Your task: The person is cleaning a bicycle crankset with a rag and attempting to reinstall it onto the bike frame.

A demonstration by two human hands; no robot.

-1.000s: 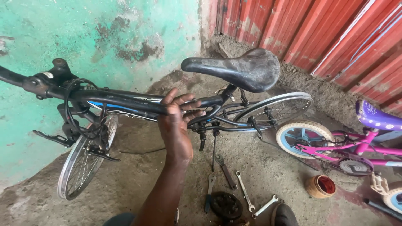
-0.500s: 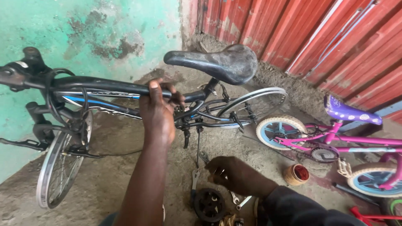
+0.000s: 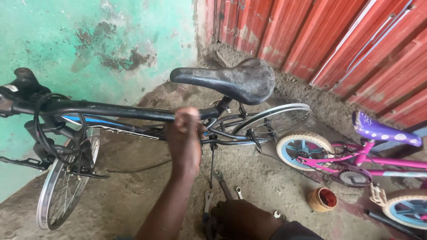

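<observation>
- Left hand (image 3: 184, 142): closed in a full fist around the top tube (image 3: 111, 111) of the black bicycle (image 3: 133, 129), just ahead of the seat post; fingers wrapped over, thumb side facing the saddle. It seems to steady the frame upright.
- Right hand (image 3: 240, 218): low in the head view, at the ground among the wrenches (image 3: 218, 191). Whether it is closed on a tool cannot be told; the fingers are hidden under the back of the hand.
- Black bicycle: stands upright on dirt ground (image 3: 133, 191), parallel to the green wall (image 3: 89, 44). Black saddle (image 3: 235, 80) mounted, worn and dusty. Handlebar stem (image 3: 24, 86) at left with looped cables (image 3: 53, 129). Front wheel (image 3: 64, 186) and rear wheel (image 3: 271, 120) both fitted.
- Tools: several open-ended wrenches lying flat under the frame, close together, near the right hand.
- Small round tin (image 3: 322, 199): open, reddish inside, on the ground right of the tools.
- Pink child's bicycle (image 3: 356, 160): at right, purple spotted saddle (image 3: 382, 131), white tyre with blue spokes; apart from the black one.
- Red corrugated metal sheeting (image 3: 333, 35): behind both bicycles.
- State of work, as judged: the bicycle looks largely assembled; tools are laid out, none yet applied to the frame; any tightening or adjusting appears still to be done.
</observation>
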